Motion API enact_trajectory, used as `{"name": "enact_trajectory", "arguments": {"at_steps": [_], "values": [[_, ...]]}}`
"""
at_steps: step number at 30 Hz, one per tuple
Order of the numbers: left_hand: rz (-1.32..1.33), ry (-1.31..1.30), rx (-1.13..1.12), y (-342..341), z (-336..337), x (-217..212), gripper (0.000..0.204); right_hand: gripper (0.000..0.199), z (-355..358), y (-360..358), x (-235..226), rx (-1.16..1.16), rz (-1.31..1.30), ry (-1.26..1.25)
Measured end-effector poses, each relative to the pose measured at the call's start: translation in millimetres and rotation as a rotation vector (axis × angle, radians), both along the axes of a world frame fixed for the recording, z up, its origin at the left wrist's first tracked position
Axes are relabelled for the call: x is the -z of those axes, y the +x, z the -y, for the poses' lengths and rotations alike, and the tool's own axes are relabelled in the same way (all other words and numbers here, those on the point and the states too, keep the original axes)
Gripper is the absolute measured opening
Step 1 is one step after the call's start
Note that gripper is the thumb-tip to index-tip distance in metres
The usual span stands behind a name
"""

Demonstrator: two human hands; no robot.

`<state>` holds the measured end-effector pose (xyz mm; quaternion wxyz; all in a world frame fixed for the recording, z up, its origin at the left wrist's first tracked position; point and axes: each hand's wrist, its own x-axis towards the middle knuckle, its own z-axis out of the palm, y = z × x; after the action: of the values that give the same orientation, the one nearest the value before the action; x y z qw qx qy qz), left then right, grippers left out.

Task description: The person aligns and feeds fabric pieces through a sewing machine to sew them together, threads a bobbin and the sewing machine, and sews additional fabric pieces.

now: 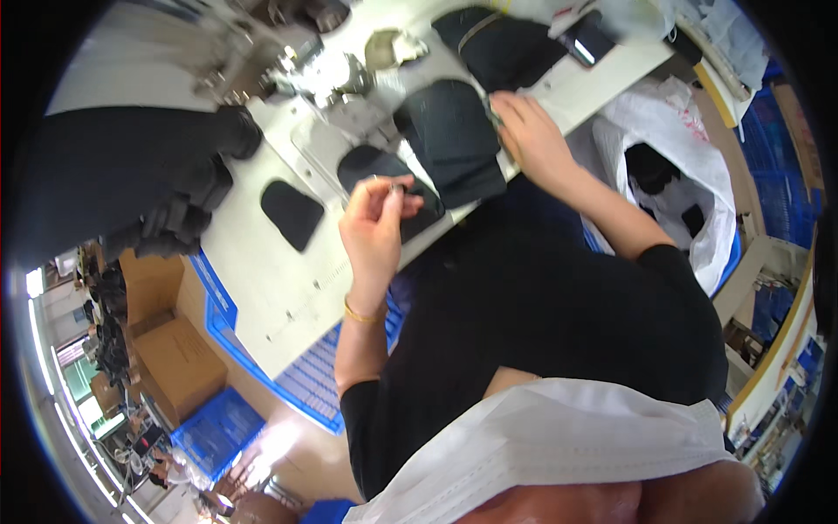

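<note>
Pinching dark bit (398,187) — L grip (374,229), over blk piece (361,162) | R grip (531,138) by blk panel (449,131) (closure: can't tell)

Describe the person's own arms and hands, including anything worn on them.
The left grip and right grip are bare human hands, without gloves. Short black sleeves end around the elbows. A thin yellow bracelet circles the left wrist; none shows on the right. No cables or markings are visible.

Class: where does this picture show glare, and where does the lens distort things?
Head view, top: glare washes out part of the metal machine; head view, lower left: the floor has a bright patch; head view, far left: light strips bow along the rim.
</note>
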<state>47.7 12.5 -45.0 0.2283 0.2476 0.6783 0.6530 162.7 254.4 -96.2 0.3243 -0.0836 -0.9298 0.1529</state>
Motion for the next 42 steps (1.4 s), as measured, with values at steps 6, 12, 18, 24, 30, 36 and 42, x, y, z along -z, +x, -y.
{"name": "enact_trajectory", "arguments": {"at_steps": [6, 12, 18, 24, 30, 36, 42], "values": [[-0.033, 0.050, 0.037, -4.4, 0.7, 2.6, 0.010, 0.035, -30.1, -14.1, -114.6, -0.123, -0.607, 0.280], [-0.010, 0.108, 0.075, 6.2, -9.3, -9.0, 0.009, 0.046, -52.4, -56.6, -229.2, -0.151, -0.853, 0.626], [-0.030, 0.133, 0.034, 1.7, 1.8, -11.1, 0.011, 0.032, -67.2, -75.7, -230.7, -0.209, -0.940, 0.619], [-0.006, 0.122, 0.112, -0.2, -1.3, -8.6, 0.012, 0.031, -62.4, -73.7, -226.9, -0.171, -0.928, 0.544], [-0.012, 0.118, 0.125, 0.4, -7.1, -8.8, 0.012, 0.031, -67.1, -70.7, -241.0, -0.239, -0.879, 0.645], [-0.006, 0.144, 0.096, 1.9, -2.1, -9.5, 0.011, 0.027, -68.9, -33.4, -230.1, -0.271, -1.042, 0.381], [-0.060, 0.043, 0.124, -1.0, -5.9, -16.9, 0.013, 0.029, -120.1, 2.9, -219.9, -0.403, -1.123, -0.711]]}}
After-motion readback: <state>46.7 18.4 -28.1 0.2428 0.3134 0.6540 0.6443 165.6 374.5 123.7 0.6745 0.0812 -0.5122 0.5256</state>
